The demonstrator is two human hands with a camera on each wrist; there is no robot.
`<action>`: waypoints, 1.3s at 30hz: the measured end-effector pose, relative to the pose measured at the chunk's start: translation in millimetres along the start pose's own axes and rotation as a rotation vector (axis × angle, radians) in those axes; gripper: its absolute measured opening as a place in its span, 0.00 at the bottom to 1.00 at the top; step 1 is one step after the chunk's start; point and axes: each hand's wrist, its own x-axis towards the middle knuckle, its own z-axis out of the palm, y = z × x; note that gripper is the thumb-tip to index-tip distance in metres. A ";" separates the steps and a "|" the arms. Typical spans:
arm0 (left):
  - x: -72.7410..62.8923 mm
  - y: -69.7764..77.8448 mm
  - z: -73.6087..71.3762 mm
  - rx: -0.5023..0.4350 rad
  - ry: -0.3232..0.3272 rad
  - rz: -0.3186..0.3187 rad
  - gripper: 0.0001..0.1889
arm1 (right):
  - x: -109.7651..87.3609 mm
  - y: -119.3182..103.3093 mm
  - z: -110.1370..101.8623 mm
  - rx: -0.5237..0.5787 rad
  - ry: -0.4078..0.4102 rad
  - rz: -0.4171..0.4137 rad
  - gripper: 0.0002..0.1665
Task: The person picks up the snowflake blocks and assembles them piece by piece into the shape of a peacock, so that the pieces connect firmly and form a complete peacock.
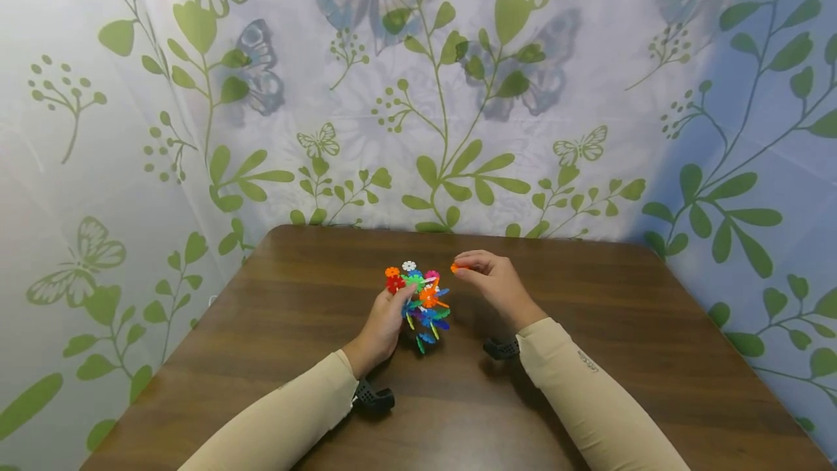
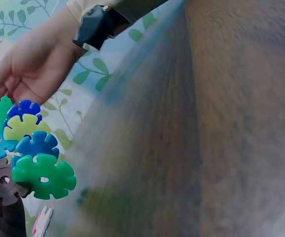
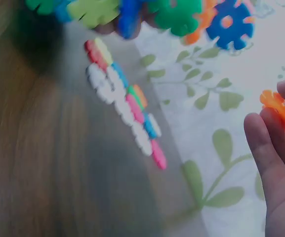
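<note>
My left hand (image 1: 384, 322) holds a cluster of interlocked flower-shaped plastic discs (image 1: 429, 298) above the table, thumb over its near side. The discs are green, blue, orange, yellow and other colours; a green disc (image 2: 44, 177) shows large in the left wrist view. To the right of the cluster, and apart from it, my right hand (image 1: 495, 283) pinches one orange disc (image 3: 276, 106) between thumb and fingers. Most of the left hand's fingers are hidden behind the discs.
Loose white, pink, blue and other discs (image 3: 126, 106) lie in a row on the brown wooden table (image 1: 314, 267) beyond the cluster. A leaf-patterned curtain (image 1: 366, 158) hangs behind the table's far edge. Black wrist devices (image 1: 375, 397) hang under both sleeves.
</note>
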 end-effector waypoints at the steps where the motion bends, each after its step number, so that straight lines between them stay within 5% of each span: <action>1: -0.5 0.2 -0.2 0.012 -0.005 0.004 0.17 | -0.2 -3.5 0.0 0.012 -0.012 -0.001 0.15; 15: -4.0 -1.3 -2.3 0.100 -0.064 0.043 0.17 | 0.0 -27.7 12.5 -0.034 -0.287 -0.079 0.11; 25: -4.4 1.0 -2.0 0.149 -0.151 0.058 0.18 | -4.4 -33.9 15.2 -0.018 -0.337 -0.013 0.11; 39: -6.4 1.9 0.3 0.202 -0.139 0.134 0.15 | -3.4 -32.8 12.1 0.024 -0.377 -0.065 0.14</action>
